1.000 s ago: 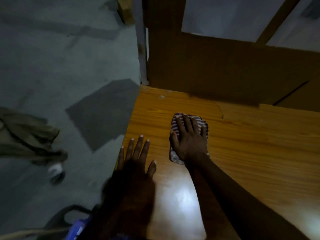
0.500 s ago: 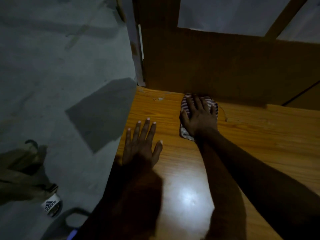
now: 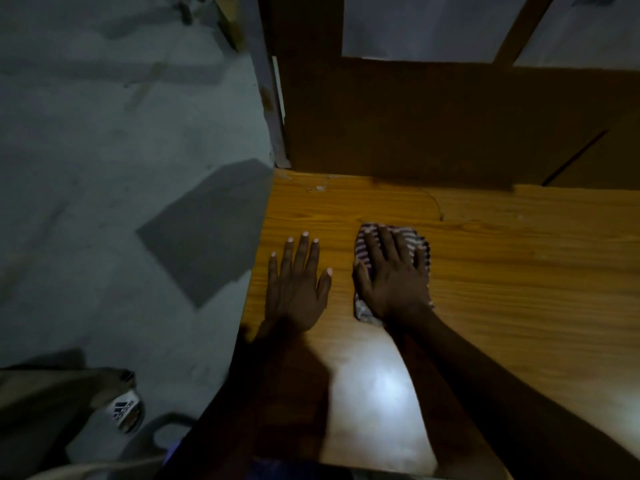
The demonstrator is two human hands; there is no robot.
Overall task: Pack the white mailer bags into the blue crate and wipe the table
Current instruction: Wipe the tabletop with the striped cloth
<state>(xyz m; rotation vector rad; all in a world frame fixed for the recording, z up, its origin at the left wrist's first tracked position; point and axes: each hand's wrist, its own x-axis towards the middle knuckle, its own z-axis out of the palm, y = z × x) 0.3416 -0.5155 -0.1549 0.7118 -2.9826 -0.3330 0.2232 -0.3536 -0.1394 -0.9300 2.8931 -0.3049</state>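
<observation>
1. Dim room: a grey concrete floor (image 3: 104, 161) on the left and a wood-grain table (image 3: 512, 278) on the right. The table's far edge meets a brown board panel (image 3: 433, 126), and the frame cuts off its near edge.
2. The left hand (image 3: 298, 282) lies flat on the table near the left edge, fingers straight and spread, holding nothing. Its forearm is lost in shadow.
3. The right hand (image 3: 391, 278) presses flat on a striped cloth (image 3: 417, 239), which lies on the table just beside the left hand. The palm hides most of the cloth.
4. Lower left: a logo-marked slipper (image 3: 126, 410), partly covered by drab fabric (image 3: 45, 403). The dark curved object (image 3: 162, 422) beside it is cut off and cannot be identified.
</observation>
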